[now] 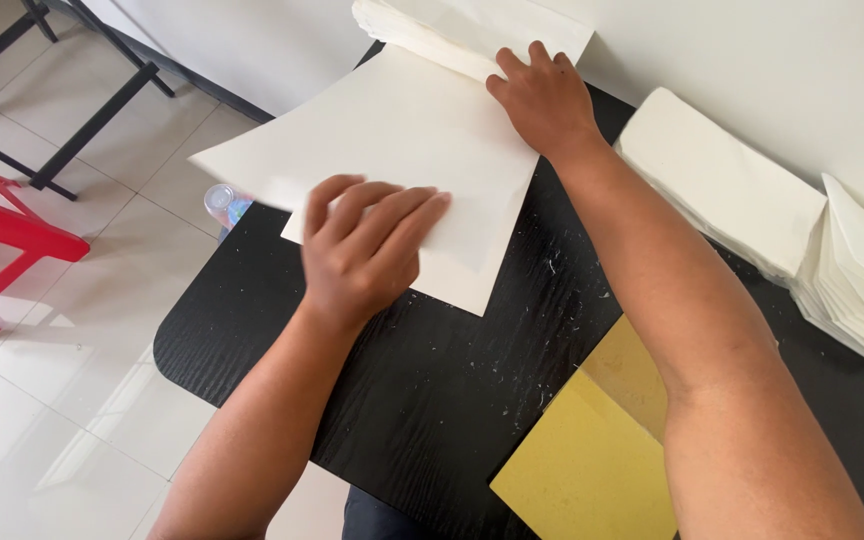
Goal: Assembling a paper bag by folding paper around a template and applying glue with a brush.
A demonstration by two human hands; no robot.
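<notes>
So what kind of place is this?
Probably a small paper-folding workshop. Both hands, left hand and right hand, press a cream sheet on a black table, with stacks of folded paper and yellow cards nearby.

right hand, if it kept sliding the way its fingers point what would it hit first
The right hand lies flat on the cream sheet, fingers pointing up and away. Straight on, it would probably first meet the stack of white paper at the table's far edge, just beyond the fingertips.
</notes>
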